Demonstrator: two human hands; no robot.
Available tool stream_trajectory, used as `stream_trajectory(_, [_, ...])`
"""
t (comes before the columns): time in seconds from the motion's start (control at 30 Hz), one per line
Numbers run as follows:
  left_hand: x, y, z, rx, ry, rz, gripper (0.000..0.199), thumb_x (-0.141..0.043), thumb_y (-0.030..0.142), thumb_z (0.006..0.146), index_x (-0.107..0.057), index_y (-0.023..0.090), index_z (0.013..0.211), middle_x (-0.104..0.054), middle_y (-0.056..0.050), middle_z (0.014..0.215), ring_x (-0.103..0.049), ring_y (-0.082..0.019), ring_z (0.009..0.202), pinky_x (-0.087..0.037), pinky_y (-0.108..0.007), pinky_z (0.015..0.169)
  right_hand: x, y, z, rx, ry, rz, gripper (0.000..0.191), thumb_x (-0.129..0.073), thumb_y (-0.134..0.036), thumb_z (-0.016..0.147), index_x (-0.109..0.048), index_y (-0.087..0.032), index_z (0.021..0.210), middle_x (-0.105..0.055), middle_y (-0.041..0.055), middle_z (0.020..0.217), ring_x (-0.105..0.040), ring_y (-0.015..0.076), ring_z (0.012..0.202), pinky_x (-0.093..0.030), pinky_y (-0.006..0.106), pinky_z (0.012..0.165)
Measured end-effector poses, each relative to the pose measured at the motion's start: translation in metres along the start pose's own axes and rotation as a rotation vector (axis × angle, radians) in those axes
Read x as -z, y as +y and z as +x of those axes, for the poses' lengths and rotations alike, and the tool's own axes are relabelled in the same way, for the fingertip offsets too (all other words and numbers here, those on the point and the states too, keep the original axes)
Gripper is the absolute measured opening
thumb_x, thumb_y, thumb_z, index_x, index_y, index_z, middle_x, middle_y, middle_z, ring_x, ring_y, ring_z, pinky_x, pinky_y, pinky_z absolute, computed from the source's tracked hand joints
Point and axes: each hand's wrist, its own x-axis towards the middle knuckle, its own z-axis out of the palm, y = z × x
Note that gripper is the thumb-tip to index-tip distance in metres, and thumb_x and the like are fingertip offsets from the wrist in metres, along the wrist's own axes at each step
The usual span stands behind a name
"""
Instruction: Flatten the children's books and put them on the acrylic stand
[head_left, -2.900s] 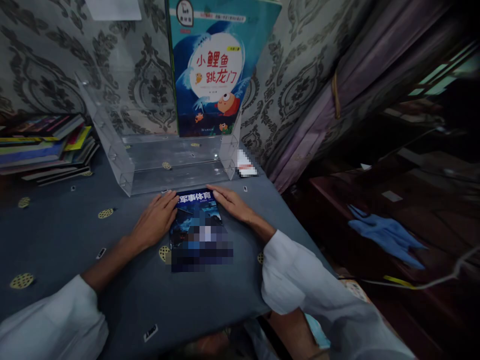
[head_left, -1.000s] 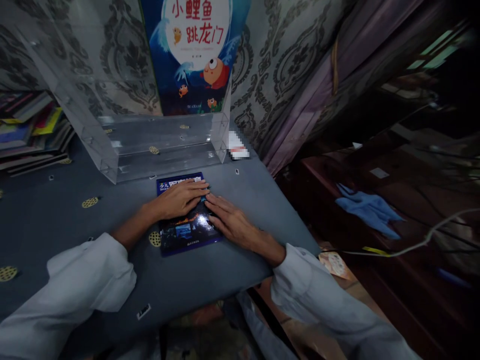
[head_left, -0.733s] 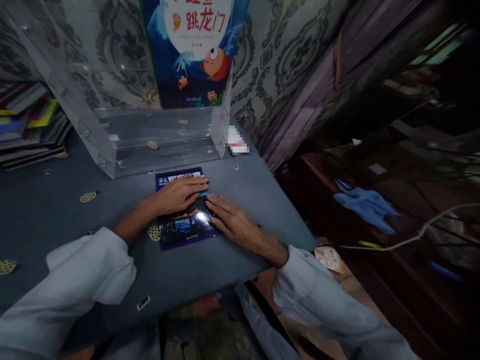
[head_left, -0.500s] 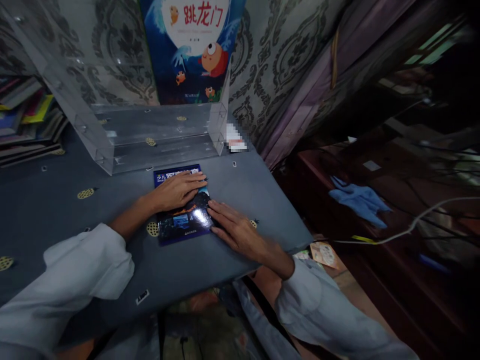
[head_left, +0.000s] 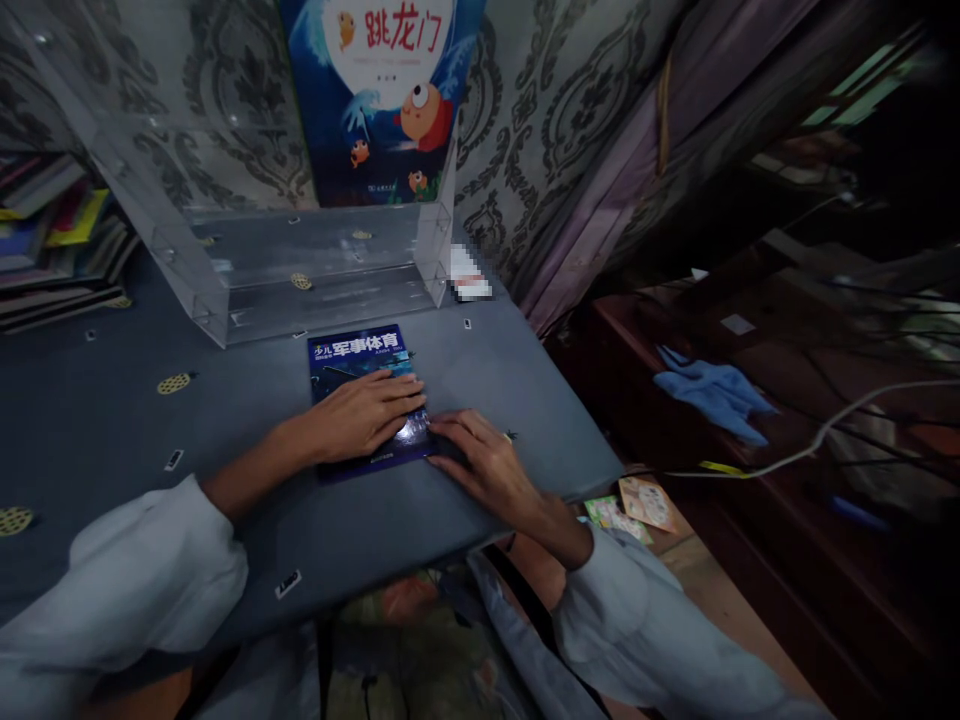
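A dark blue book (head_left: 360, 345) with white Chinese characters lies flat on the grey-blue table (head_left: 247, 430), its cover closed. My left hand (head_left: 367, 412) rests palm down across the middle of the cover, fingers stretched to the right and hiding part of the picture. At the book's lower right edge is my right hand (head_left: 484, 460), fingers bent and a little apart, its fingertips touching the edge.
Behind the book stands a clear acrylic rack (head_left: 322, 300) holding a blue picture book (head_left: 382, 110). Stacked books (head_left: 60, 240) sit at the far left. A blue cloth (head_left: 709, 390) and cables lie off the table at right.
My left hand has slid down the cover, uncovering the title. The fingers of my right hand, flatter before, have bent at the book's right edge.
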Motion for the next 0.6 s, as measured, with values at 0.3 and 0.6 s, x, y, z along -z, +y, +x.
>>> stream_trajectory(0.3, [-0.006,0.041,-0.014,-0.065,-0.031,-0.042,0.042,-0.039,0.030,0.106,-0.053,0.018,0.144,-0.058,-0.009,0.147,-0.042,-0.021,0.146,-0.026,-0.044,0.124,-0.001,0.002,-0.002,-0.056,-0.008,-0.033,0.052,-0.057,-0.038,0.099,-0.043,-0.029,0.148,-0.064,0.0120,0.123,-0.063,0.0305,0.115,-0.057,0.051,0.098])
stream_trajectory(0.6, [-0.021,0.066,-0.024,0.025,-0.033,0.142,0.047,-0.032,0.023,0.105,-0.044,0.013,0.149,-0.048,-0.014,0.154,-0.037,-0.023,0.149,-0.024,-0.048,0.123,0.003,0.002,-0.001,0.070,-0.038,0.030,0.060,-0.053,-0.027,0.101,-0.033,-0.030,0.157,-0.058,0.0109,0.141,-0.057,0.0271,0.131,-0.052,0.050,0.107])
